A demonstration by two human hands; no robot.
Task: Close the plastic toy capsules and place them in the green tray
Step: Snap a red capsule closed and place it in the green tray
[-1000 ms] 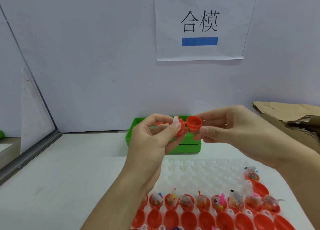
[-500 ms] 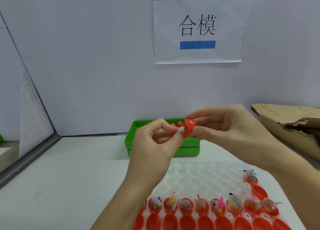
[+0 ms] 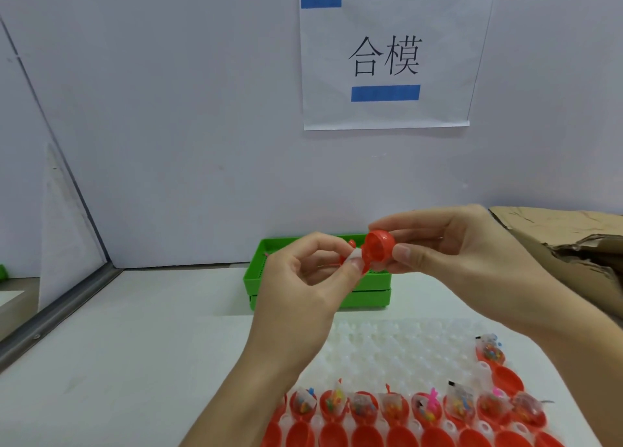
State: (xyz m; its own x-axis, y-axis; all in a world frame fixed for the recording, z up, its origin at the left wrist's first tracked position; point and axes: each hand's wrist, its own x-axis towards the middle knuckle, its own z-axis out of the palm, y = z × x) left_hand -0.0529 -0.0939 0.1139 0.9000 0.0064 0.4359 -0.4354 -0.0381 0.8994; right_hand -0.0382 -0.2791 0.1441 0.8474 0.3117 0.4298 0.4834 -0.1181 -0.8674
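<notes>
1. waiting nearest, open red capsules [image 3: 394, 409] sit bagged in the white blister sheet [image 3: 397, 349], within easy reach.
2. left hand [image 3: 303, 288] pinches the lower half while right hand [image 3: 448, 258] cups the red capsule cap [image 3: 377, 249], likely pressing them shut.
3. green tray [image 3: 364, 298] lies just beyond, ready for drop-off.

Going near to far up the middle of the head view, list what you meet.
Row of open red capsule halves → clear blister tray → left hand and right hand holding the red capsule → green tray → paper sign on the wall.
</notes>
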